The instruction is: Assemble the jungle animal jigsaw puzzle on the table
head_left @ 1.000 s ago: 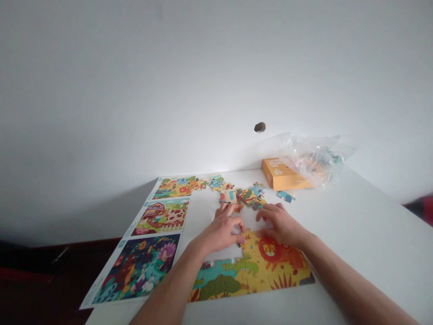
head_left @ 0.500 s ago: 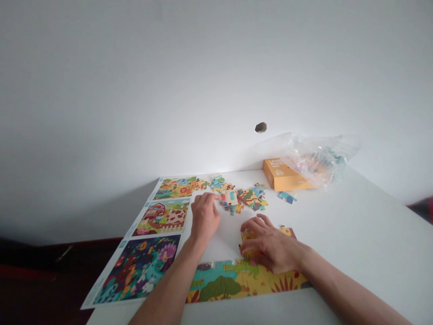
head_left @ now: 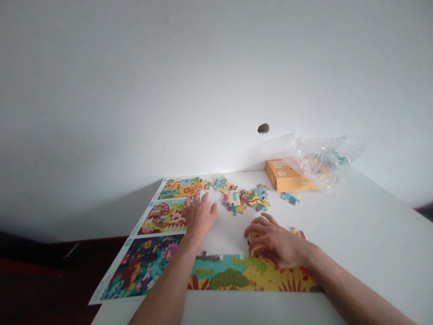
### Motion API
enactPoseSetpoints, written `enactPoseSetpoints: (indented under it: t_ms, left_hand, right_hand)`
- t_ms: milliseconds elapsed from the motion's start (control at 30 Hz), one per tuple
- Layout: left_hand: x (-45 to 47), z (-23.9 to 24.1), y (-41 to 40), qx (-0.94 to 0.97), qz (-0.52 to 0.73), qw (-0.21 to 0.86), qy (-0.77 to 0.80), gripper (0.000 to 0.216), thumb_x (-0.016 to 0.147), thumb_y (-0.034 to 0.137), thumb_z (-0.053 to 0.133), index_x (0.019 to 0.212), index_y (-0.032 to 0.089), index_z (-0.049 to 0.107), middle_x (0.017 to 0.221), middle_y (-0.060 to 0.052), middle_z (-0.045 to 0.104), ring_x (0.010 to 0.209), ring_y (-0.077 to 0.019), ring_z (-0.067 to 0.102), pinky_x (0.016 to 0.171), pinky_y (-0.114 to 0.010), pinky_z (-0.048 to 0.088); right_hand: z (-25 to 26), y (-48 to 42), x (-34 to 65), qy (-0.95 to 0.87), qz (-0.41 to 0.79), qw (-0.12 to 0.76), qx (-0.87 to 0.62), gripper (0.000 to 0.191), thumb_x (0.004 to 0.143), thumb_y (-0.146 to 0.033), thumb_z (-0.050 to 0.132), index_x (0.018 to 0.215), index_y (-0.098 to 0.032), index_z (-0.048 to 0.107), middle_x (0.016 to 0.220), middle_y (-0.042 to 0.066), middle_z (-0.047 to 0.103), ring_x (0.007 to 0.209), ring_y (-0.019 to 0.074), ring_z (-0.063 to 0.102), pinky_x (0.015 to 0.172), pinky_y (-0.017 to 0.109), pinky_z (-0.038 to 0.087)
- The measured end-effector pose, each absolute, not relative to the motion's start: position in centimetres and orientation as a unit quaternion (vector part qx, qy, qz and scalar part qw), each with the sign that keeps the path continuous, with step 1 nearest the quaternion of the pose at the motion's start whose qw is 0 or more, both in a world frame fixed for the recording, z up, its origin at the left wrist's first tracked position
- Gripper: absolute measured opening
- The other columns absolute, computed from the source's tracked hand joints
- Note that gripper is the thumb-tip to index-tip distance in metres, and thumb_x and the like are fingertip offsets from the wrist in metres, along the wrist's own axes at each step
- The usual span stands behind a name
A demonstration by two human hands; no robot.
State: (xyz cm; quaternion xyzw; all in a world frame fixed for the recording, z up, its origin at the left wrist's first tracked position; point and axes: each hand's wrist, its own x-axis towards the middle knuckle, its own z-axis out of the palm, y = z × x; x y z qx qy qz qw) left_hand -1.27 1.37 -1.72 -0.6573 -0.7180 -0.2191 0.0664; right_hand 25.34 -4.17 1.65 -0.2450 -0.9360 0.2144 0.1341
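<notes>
My left hand [head_left: 199,216] is open, fingers spread, at the right edge of the picture sheet [head_left: 133,241], with nothing in it. My right hand [head_left: 275,241] bends over a yellow puzzle piece [head_left: 256,237] at the upper edge of the joined puzzle strip [head_left: 233,279]. Its fingers are curled at that piece's left side, and the palm hides much of it. Trees, water and a green crocodile show on the strip. Beyond my hands lies a pile of loose puzzle pieces [head_left: 252,198], with a pale piece [head_left: 232,198] on its left.
An orange puzzle box [head_left: 287,180] stands by the wall, partly under a clear plastic bag [head_left: 324,164]. One blue piece [head_left: 290,198] lies in front of the box. The white wall [head_left: 203,90] with a hole [head_left: 263,128] rises behind the table [head_left: 365,253].
My left hand has drawn back leftward from the pale loose piece, and its fingers have spread. The right hand stays over the yellow piece. The whole view has shifted slightly.
</notes>
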Motion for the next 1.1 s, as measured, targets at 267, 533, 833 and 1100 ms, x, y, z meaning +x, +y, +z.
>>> enactPoseSetpoints:
  t_ms: [267, 533, 833, 1100]
  left_hand:
    - [-0.6, -1.9, 1.5, -0.742, -0.235, 0.015, -0.628, 0.038, 0.089, 0.042, 0.055, 0.123, 0.028, 0.062, 0.145, -0.007, 0.047, 0.133, -0.0389, 0.034, 0.103, -0.06, 0.034]
    - [0.1, -1.7, 0.9, -0.837, -0.178, -0.061, -0.514, 0.053, 0.087, 0.039, 0.063, 0.137, 0.038, 0.048, 0.15, -0.001, 0.043, 0.141, -0.0341, 0.025, 0.109, -0.056, 0.028]
    - [0.1, -1.7, 1.4, -0.803, -0.247, -0.046, -0.541, 0.036, 0.077, 0.028, 0.075, 0.112, 0.028, 0.065, 0.121, -0.004, 0.062, 0.117, -0.0262, 0.049, 0.102, -0.043, 0.038]
    - [-0.1, -2.0, 1.8, -0.783, -0.278, -0.056, -0.554, 0.047, 0.077, 0.019, 0.074, 0.121, 0.027, 0.059, 0.116, -0.005, 0.067, 0.115, -0.0263, 0.052, 0.098, -0.043, 0.042]
  right_hand:
    - [2.2, -4.7, 25.2, -0.932, 0.225, 0.139, -0.247, 0.013, 0.079, -0.03, 0.069, 0.092, -0.026, 0.067, 0.118, 0.001, 0.06, 0.112, 0.0224, 0.049, 0.112, 0.048, 0.014]
    - [1.9, -6.1, 24.1, -0.932, 0.221, 0.124, -0.26, 0.052, 0.064, -0.044, 0.077, 0.111, -0.029, 0.063, 0.125, 0.004, 0.055, 0.116, 0.0293, 0.043, 0.107, 0.051, 0.022]
    - [2.3, -5.9, 24.4, -0.934, 0.233, 0.127, -0.24, 0.051, 0.065, -0.043, 0.077, 0.113, -0.03, 0.063, 0.125, 0.003, 0.057, 0.119, 0.0284, 0.045, 0.111, 0.052, 0.015]
    - [1.0, -4.0, 25.2, -0.888, 0.19, 0.233, -0.348, 0.017, 0.089, -0.034, 0.059, 0.099, -0.023, 0.066, 0.107, 0.007, 0.065, 0.103, 0.0227, 0.056, 0.098, 0.042, 0.037]
